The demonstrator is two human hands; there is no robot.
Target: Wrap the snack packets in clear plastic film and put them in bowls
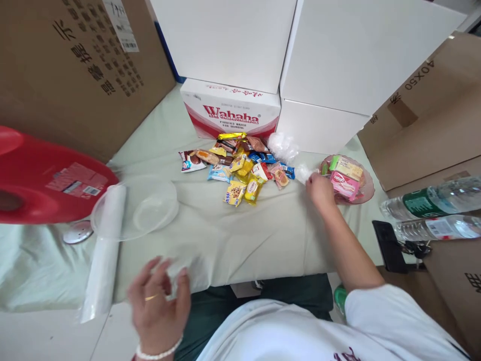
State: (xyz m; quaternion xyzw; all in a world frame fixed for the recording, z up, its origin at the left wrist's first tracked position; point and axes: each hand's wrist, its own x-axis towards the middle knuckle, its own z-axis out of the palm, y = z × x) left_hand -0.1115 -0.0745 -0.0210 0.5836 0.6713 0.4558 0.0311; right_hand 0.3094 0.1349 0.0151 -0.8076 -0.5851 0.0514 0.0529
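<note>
My left hand (160,303) hovers over the table's front edge, fingers bent and apart, slightly blurred, with nothing visible in it. Across the table, my right hand (320,191) has its fingers closed at a small crumpled clear plastic bag (303,173); the fingertips are partly hidden. Just behind it lies a larger crumpled clear plastic bag (283,148). Beside my right hand stands a pink clear bowl (364,193) with wrapped snacks, among them a pink packet (343,185). A loose pile of wrapped snacks (244,165) spreads over the middle of the table.
A round clear plastic lid or dish (158,200) lies partly over a roll of plastic bags (99,276). A red jug (48,175) lies at left. The Wahaha carton (233,108) and white boxes (326,55) line the back. Bottles (436,200) and a black phone (389,245) are at right.
</note>
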